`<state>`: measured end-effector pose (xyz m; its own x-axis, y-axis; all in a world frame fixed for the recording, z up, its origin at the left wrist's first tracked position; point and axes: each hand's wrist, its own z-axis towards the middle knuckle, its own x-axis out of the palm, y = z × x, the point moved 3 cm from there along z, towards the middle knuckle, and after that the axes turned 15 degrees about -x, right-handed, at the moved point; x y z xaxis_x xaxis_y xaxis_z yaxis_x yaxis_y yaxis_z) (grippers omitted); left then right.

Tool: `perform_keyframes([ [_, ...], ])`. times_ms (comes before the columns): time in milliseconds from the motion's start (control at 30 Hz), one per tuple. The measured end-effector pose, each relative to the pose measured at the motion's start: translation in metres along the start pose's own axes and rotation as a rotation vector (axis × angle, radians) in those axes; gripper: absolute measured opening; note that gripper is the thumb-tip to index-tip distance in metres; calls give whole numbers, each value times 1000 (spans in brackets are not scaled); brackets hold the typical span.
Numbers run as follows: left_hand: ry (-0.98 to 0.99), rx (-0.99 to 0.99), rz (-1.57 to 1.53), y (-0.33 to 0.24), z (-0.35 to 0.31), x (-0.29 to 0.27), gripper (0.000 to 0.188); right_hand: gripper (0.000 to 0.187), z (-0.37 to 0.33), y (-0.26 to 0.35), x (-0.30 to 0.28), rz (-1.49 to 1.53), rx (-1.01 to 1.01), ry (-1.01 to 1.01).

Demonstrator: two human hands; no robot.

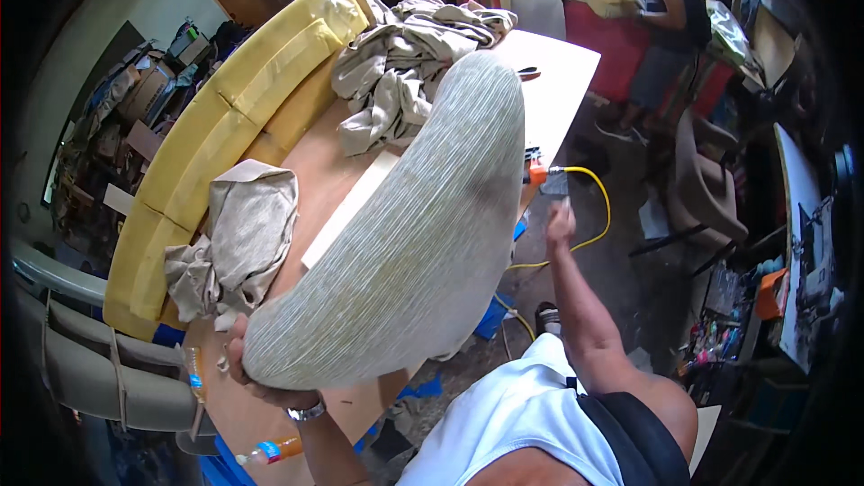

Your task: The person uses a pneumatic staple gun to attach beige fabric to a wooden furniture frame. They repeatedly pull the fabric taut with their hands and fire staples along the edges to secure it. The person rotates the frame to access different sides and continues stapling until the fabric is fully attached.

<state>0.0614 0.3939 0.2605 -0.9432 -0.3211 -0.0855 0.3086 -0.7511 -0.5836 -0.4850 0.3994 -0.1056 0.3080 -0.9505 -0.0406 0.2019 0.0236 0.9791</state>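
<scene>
A long curved cushion [405, 243], covered in pale grey ribbed fabric, stands tilted over the table in front of me. My left hand [261, 389] grips its lower left end, the fingers curled round the edge and a watch on the wrist. My right hand [560, 223] is to the right of the cushion, held in the air with its fingers closed. What it holds, if anything, I cannot make out. Just beyond it is an orange air tool [537, 173], resembling a staple gun, partly hidden behind the cushion. A yellow hose [609, 207] runs from it.
On the table [346, 409] lie beige fabric pieces [255, 216], a fabric heap [396, 72] and a bottle [275, 449]. A yellow foam curved seat [216, 126] borders its left side. At right are a chair [706, 184] and cluttered shelf. Another person [670, 18] works at the back.
</scene>
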Motion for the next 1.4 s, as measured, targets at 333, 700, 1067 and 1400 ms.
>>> perform_keyframes([
  [333,-79,-363,-67,3,-14,-26,54,67,60,458,62,525,-1108,1013],
  [700,194,-577,1237,-1,-63,4,67,82,-3,160,81,770,-70,975],
  [1067,-252,-1332,340,50,-261,4,66,70,17,122,101,306,246,1276],
  [1400,-244,-1724,267,50,-403,-30,64,69,10,115,33,136,271,1118],
])
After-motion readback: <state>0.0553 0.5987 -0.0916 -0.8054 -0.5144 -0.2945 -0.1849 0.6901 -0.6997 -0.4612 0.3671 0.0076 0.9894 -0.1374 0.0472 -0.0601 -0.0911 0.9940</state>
